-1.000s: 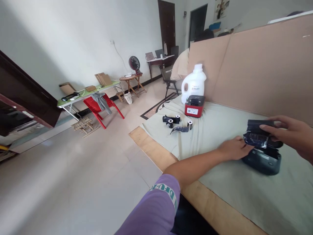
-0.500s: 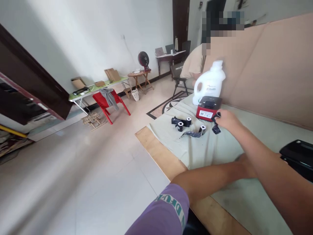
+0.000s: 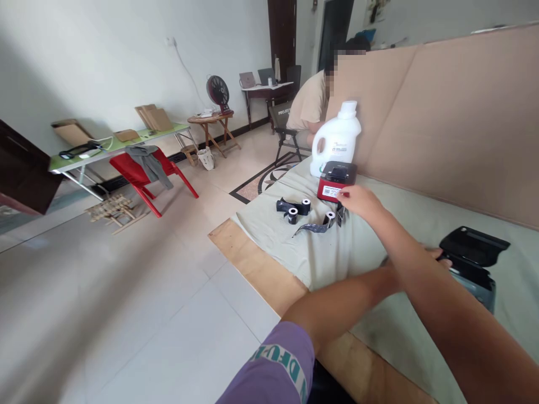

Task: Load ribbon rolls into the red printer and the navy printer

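Just in front of the red device [image 3: 328,189], the right hand [image 3: 361,200] is held with its fingers drawn together; a dark strip [image 3: 341,215] is seen directly below the fingertips, but whether it is gripped cannot be told. By the left hand [image 3: 436,255], mostly hidden behind the right forearm [image 3: 425,275], the black device [image 3: 474,246], its lid raised, is touched at the edge; its grip cannot be made out. Three black-film rolls [image 3: 293,217] are laid on the pale cloth [image 3: 366,247].
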The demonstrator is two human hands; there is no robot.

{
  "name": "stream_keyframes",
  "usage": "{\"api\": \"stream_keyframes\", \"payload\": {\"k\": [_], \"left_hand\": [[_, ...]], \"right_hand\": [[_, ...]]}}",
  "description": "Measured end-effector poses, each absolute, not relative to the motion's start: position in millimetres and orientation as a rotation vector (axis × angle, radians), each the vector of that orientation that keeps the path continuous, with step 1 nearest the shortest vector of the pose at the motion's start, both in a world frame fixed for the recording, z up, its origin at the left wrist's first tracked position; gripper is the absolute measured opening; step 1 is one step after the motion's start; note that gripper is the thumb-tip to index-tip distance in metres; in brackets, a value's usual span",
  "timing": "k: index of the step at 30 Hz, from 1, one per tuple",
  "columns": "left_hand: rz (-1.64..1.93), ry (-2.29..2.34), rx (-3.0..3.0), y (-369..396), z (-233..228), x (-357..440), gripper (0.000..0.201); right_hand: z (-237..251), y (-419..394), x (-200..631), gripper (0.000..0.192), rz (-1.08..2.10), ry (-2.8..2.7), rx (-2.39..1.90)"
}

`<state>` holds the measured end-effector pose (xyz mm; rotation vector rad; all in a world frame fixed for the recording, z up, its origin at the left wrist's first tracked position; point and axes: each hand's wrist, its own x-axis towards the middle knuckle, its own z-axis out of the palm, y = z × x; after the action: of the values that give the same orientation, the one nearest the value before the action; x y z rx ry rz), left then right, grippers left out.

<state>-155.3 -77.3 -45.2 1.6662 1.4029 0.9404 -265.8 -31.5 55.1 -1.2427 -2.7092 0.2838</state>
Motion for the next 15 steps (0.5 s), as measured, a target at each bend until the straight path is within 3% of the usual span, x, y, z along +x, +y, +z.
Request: {"api": "stream_keyframes", "payload": {"k": [10,15], "left_hand": [[0.821,1.535,1.754,-91.3,-35.1,-159.8,0.062],[0.838,1.591,1.825,-89.0,-36.2,-157.3,0.060]], "right_hand": [[65.0,-103.6,-272.2,0.046,0.165,-3.089,-1.288],[50.3,-109.7,-225.6,0.031,0.188,-3.099,-1.260]]}}
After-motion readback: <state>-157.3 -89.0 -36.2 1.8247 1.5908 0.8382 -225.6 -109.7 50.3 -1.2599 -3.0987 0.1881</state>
